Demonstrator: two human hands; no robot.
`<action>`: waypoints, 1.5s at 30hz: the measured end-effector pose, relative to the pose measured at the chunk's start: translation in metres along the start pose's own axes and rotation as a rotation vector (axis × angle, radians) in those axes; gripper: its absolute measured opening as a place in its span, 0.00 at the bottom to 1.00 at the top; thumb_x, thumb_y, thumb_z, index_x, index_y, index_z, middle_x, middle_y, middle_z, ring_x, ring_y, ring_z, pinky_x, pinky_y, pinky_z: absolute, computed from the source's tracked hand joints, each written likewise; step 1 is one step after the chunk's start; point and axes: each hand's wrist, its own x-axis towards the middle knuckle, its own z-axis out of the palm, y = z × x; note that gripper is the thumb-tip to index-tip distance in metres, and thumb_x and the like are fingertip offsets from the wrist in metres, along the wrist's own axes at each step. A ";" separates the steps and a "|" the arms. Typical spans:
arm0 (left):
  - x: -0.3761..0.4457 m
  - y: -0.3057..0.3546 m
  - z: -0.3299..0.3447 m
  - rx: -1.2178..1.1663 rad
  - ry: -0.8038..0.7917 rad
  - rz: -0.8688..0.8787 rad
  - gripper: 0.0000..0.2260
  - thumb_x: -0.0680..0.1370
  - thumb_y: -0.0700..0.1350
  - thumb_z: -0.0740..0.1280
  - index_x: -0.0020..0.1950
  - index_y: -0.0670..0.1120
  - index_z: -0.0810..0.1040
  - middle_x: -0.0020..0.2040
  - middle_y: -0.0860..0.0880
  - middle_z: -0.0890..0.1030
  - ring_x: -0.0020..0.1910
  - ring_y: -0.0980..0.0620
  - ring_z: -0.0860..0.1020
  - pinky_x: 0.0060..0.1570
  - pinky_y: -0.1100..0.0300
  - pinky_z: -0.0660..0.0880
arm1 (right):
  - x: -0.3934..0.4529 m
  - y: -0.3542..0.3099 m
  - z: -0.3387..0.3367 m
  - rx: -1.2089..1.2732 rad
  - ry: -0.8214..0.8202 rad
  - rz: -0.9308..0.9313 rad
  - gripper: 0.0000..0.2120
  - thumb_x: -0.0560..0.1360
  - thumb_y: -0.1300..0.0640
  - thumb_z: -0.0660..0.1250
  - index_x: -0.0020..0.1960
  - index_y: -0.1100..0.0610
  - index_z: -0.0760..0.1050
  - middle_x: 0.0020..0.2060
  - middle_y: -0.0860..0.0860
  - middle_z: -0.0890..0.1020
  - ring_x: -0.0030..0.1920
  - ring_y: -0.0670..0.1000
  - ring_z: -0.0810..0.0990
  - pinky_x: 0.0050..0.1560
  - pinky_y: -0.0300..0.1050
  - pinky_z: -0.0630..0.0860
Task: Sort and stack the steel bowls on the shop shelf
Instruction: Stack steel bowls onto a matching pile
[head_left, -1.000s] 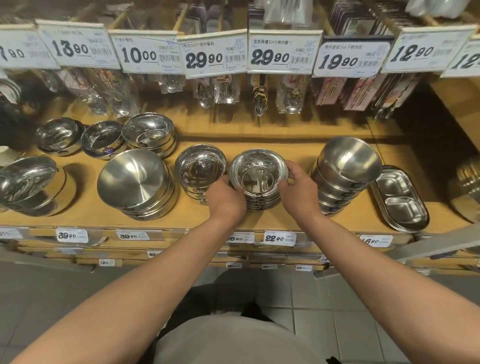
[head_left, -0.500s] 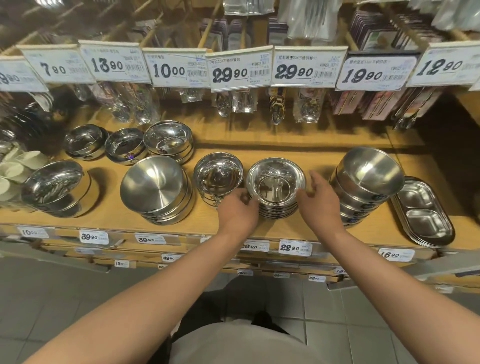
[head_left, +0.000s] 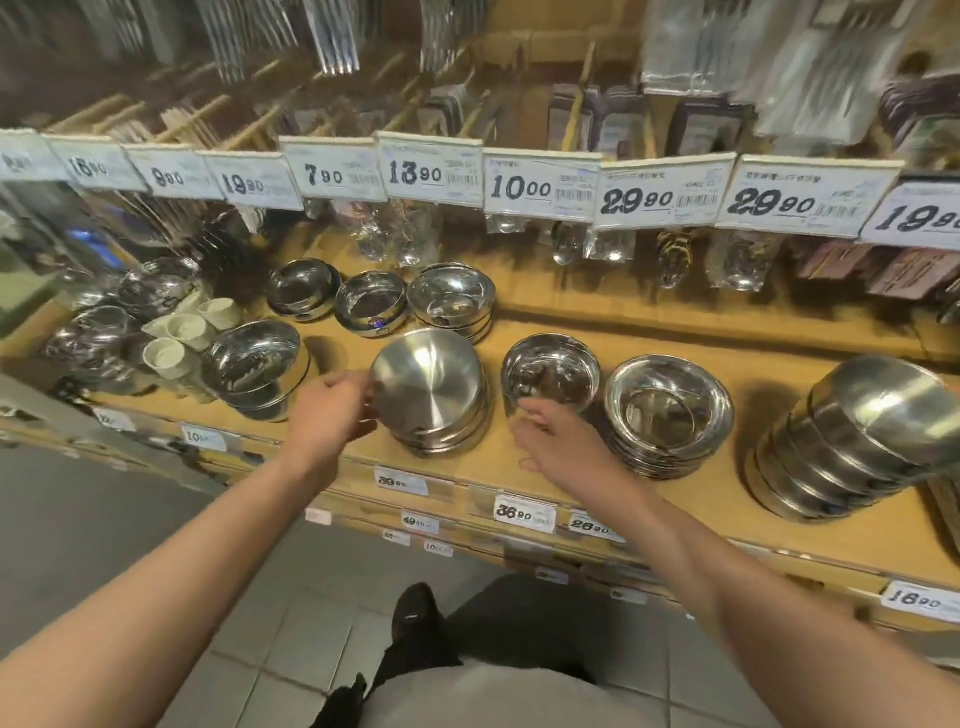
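Observation:
Steel bowls stand in stacks on a wooden shop shelf (head_left: 727, 374). A tilted stack of wide matte bowls (head_left: 431, 395) sits at the centre. My left hand (head_left: 327, 415) is at its left rim, fingers loosely spread, holding nothing. To the right stands a small shiny bowl stack (head_left: 550, 374), and my right hand (head_left: 561, 441) hovers in front of it with relaxed fingers. Further right are a flat-rimmed bowl stack (head_left: 670, 410) and a leaning stack of large bowls (head_left: 857, 436).
Three more bowl stacks (head_left: 452, 296) stand in the back row, another bowl stack (head_left: 254, 364) sits at the left beside white cups (head_left: 176, 343). Price tags and bagged cutlery hang above. Price labels line the shelf's front edge (head_left: 514, 512). Tiled floor lies below.
Both hands have let go of the flat-rimmed bowl stack and moved left to the wide matte stack and the small shiny stack. The view has swung left.

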 end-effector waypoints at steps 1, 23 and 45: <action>0.010 0.000 -0.008 -0.028 0.029 -0.012 0.06 0.79 0.42 0.66 0.49 0.41 0.81 0.44 0.44 0.82 0.42 0.48 0.80 0.45 0.56 0.79 | 0.005 0.000 0.010 0.016 -0.018 0.025 0.25 0.80 0.42 0.62 0.75 0.46 0.66 0.62 0.41 0.76 0.53 0.46 0.82 0.62 0.54 0.80; 0.134 -0.029 -0.028 -0.005 -0.706 -0.204 0.13 0.73 0.55 0.61 0.44 0.56 0.85 0.39 0.53 0.86 0.41 0.52 0.81 0.27 0.65 0.74 | 0.081 -0.013 0.127 0.560 0.439 0.223 0.15 0.81 0.40 0.56 0.60 0.37 0.79 0.57 0.39 0.83 0.59 0.46 0.80 0.57 0.55 0.79; 0.137 -0.018 -0.084 -0.033 -0.414 -0.204 0.12 0.77 0.51 0.61 0.49 0.46 0.80 0.46 0.44 0.83 0.45 0.45 0.81 0.57 0.38 0.77 | 0.105 -0.039 0.156 0.480 0.302 0.239 0.15 0.82 0.46 0.55 0.54 0.45 0.80 0.55 0.50 0.83 0.57 0.52 0.82 0.56 0.54 0.83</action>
